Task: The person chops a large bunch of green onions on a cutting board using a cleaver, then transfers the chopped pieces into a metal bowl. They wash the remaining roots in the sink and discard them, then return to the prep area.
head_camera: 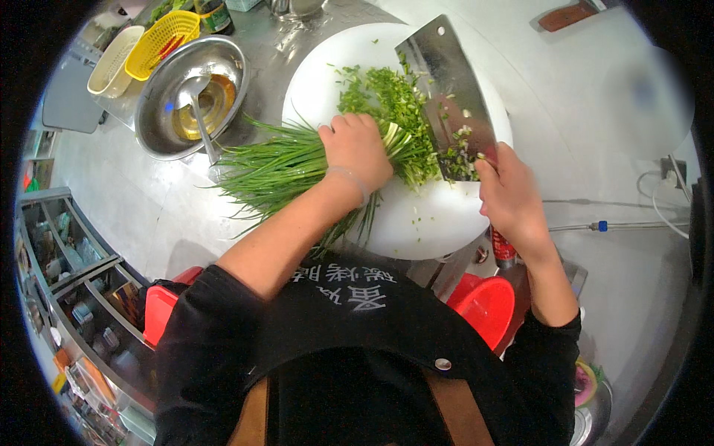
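My left hand (360,146) presses down on a bunch of long green scallions or chives (273,161), curled around it near its cut end. The leaves fan out leftward past the edge of a round white cutting board (440,226). In my right hand (513,195) is a broad cleaver (454,97), its wide steel blade tilted face-up over the board's right side. Green and pale bits cling to that blade. A heap of chopped greens (385,92) lies between the cut end and the cleaver, with loose scraps around it.
Left of the board, a steel bowl (149,120) holds amber liquid and a metal spoon (199,117). Beyond are a yellow basket (187,21) with red chillies, a cream basket (92,83) and a dark bottle (215,19). A red plastic bin (499,315) stands below, right.
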The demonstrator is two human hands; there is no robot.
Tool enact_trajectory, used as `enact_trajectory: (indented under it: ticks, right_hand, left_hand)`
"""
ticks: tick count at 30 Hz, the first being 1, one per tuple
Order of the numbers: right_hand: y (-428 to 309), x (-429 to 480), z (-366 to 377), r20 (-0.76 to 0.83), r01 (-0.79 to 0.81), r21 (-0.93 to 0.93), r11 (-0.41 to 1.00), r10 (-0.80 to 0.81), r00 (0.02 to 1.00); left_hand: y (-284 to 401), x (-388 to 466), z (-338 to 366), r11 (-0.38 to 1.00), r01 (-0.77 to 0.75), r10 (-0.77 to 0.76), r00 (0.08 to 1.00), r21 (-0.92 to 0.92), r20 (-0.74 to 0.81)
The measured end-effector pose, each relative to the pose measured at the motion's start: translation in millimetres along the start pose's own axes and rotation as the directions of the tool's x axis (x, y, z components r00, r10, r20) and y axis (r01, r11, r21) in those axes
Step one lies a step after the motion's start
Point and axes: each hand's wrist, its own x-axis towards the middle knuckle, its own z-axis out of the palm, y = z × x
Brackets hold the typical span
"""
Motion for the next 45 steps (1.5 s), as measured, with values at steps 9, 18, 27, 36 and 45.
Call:
enact_trajectory:
  ticks: [9,18,27,36,45]
  right_hand:
    - [8,11,38,0.085,0.124,-0.134,0.983,-0.113,0.990]
    - [-6,19,24,0.038,0.027,-0.069,0.997,-0.024,0.999]
    - [-6,8,23,0.120,0.151,-0.200,0.968,-0.129,0.984]
    - [-16,34,36,-0.042,0.121,-0.170,0.978,-0.130,0.991]
    - [-13,12,9,0.122,0.212,-0.142,0.967,-0.195,0.973]
  left_hand:
    - [1,0,0,1.000,0.000,0.000,1.000,0.017,0.022]
    - [-1,-2,-4,0.999,-0.036,0.036,0.999,0.001,0.031]
    - [0,-1,0,0.999,-0.034,0.034,0.999,-0.002,0.011]
    - [-1,-1,1,0.999,-0.039,0.040,0.999,-0.014,0.032]
    - [-2,-1,6,0.999,-0.045,0.045,0.998,-0.006,-0.046]
